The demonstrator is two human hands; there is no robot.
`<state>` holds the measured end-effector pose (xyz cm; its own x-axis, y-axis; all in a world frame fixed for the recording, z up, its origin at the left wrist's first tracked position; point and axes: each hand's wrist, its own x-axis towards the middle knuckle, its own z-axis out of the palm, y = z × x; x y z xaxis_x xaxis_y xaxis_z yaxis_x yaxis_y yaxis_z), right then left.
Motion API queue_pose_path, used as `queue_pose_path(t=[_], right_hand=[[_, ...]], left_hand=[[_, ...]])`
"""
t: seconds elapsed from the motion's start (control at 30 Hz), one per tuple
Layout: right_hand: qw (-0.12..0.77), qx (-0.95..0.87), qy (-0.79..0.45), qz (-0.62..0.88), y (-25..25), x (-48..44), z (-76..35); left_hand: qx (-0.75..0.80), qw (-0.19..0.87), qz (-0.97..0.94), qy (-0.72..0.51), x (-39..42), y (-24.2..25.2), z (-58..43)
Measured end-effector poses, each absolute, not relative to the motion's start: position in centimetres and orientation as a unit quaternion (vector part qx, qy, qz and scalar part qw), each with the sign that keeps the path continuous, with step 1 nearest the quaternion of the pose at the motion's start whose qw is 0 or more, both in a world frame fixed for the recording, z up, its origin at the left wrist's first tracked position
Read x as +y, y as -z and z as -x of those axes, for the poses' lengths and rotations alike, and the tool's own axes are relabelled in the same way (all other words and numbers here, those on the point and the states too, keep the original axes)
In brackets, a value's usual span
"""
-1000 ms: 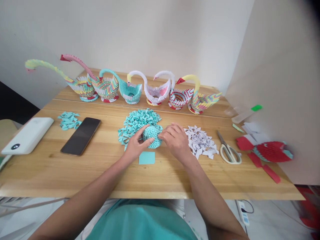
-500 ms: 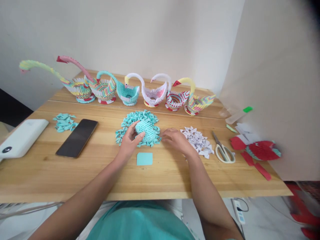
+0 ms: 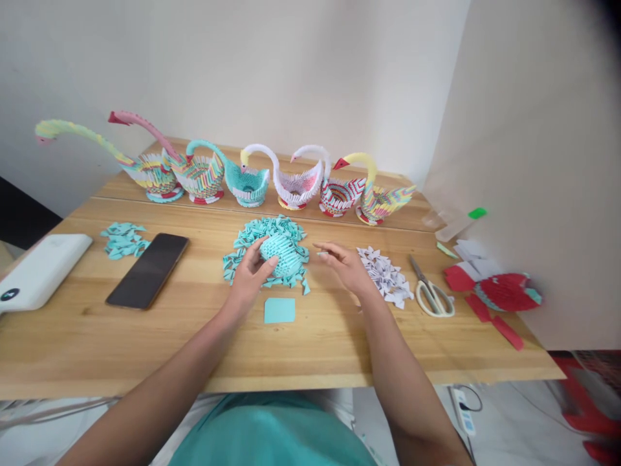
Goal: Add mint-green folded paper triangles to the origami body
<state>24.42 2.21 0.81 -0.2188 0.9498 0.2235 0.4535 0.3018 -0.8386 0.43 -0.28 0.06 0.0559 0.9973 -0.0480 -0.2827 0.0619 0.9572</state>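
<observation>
My left hand (image 3: pixel 250 275) is closed around the left side of a rounded turquoise model (image 3: pixel 284 255) built from many folded paper pieces. The model sits over a pile of turquoise folded paper pieces (image 3: pixel 242 236). To its right, my right hand (image 3: pixel 344 264) pinches a small turquoise paper piece (image 3: pixel 323 254) between thumb and fingers, apart from the model. Just beyond that hand lies a pile of white folded paper pieces (image 3: pixel 388 275). A flat turquoise paper card (image 3: pixel 279 310) rests on the table in front of the model.
Several paper swans, among them a turquoise one (image 3: pixel 247 186), line the back of the table (image 3: pixel 194 353). A phone (image 3: pixel 148 270), a white power bank (image 3: pixel 46 272) and more turquoise pieces (image 3: pixel 123 239) lie left. Scissors (image 3: pixel 433 294) and a red paper model (image 3: pixel 507 292) lie right.
My right hand has turned and lifted slightly from the pile's edge, now showing a small paper piece in its fingertips. A loose piece now lies at the pile's front right. My left hand keeps its hold.
</observation>
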Motion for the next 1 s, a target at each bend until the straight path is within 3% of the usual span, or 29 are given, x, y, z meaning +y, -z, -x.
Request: queue_pose_path(t=[0.2, 0.37, 0.63, 1.0], right_hand=[[0.477, -0.591, -0.481, 0.438, -0.8, 1.5, -23.1], [0.506, -0.536, -0.552, 0.389, -0.6, 1.4, -22.0], [0.502, -0.532, -0.535, 0.424, -0.3, 1.2, -21.4], [0.568, -0.452, -0.526, 0.443, 0.3, 1.3, -20.8]], left_hand=[[0.432, 0.589, -0.424, -0.535, -0.2, 0.1, -0.5], [0.43, 0.592, -0.429, -0.531, -0.2, 0.4, -0.5], [0.429, 0.605, -0.41, -0.53, -0.3, 0.0, -0.8], [0.432, 0.605, -0.422, -0.518, -0.2, 0.3, -0.6]])
